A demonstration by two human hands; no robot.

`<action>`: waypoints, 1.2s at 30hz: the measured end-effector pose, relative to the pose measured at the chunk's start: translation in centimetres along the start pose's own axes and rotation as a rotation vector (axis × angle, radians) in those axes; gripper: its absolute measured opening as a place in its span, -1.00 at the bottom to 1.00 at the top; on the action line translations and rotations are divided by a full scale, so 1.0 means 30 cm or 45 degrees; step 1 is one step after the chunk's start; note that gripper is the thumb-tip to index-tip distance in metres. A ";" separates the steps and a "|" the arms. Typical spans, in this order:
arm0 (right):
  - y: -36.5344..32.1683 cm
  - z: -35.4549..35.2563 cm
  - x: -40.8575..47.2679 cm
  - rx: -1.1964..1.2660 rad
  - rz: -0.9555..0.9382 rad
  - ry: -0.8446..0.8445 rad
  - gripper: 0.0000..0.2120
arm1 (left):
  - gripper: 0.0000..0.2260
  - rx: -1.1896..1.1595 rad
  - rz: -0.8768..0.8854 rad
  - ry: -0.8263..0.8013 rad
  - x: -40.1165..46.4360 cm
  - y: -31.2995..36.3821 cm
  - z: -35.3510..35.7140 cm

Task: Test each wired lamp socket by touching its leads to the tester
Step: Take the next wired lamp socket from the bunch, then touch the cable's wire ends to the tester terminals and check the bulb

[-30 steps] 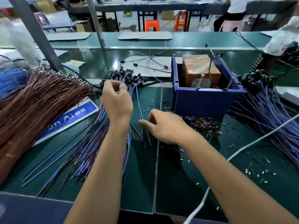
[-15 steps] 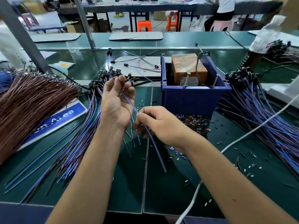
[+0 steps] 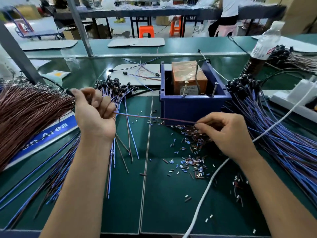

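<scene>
Holding one wired socket's lead pair (image 3: 154,117) taut, your left hand (image 3: 96,114) clenches its socket end while your right hand (image 3: 226,133) pinches the far tips. At 12 o'clock the tester (image 3: 193,90) waits untouched; untested pile (image 3: 111,86) at 11, seemingly finished pile (image 3: 267,121) at 3.

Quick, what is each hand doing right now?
Left hand: closed in a fist around one end of a wire pair.
Right hand: fingertips pinching the other end of the same wire pair.
</scene>
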State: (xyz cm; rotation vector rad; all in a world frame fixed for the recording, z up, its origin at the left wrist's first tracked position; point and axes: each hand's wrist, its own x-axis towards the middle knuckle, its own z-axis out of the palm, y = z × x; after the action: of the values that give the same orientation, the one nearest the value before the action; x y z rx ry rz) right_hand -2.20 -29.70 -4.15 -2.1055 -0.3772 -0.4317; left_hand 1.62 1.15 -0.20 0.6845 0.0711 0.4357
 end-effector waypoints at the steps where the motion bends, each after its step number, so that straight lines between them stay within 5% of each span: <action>1: 0.003 0.005 -0.008 -0.047 -0.040 0.074 -0.96 | -0.57 0.206 0.167 -0.058 -0.024 -0.018 0.019; 5: -0.008 0.042 -0.021 -0.151 -0.203 0.125 -0.96 | -0.62 1.084 0.832 -0.553 -0.172 -0.163 0.103; 9: -0.018 0.049 -0.016 -0.126 -0.269 0.217 -0.94 | -0.64 1.647 0.934 -1.052 -0.257 -0.277 0.195; 13: -0.009 0.036 -0.019 0.181 -0.133 0.215 -0.91 | -0.77 1.884 0.868 -1.174 -0.275 -0.329 0.236; 23: 0.001 0.040 -0.006 0.794 0.333 0.190 -0.90 | -0.67 1.771 0.882 -0.983 -0.241 -0.349 0.167; 27: -0.002 0.039 -0.005 0.837 0.410 0.236 -0.92 | -0.69 1.774 0.949 -0.936 -0.247 -0.355 0.163; 30: 0.002 0.036 0.000 0.764 0.471 0.279 -0.89 | -0.96 1.675 0.883 -1.008 -0.249 -0.359 0.152; 36: -0.001 0.036 0.005 0.909 0.490 0.279 -0.79 | -0.84 1.568 0.806 -0.992 -0.230 -0.382 0.150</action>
State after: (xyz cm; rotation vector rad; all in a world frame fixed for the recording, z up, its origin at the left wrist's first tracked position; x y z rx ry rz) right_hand -1.91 -28.77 -4.61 -1.3711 0.0178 -0.2429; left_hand 0.46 -12.26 -4.42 2.0761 -0.6905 0.6891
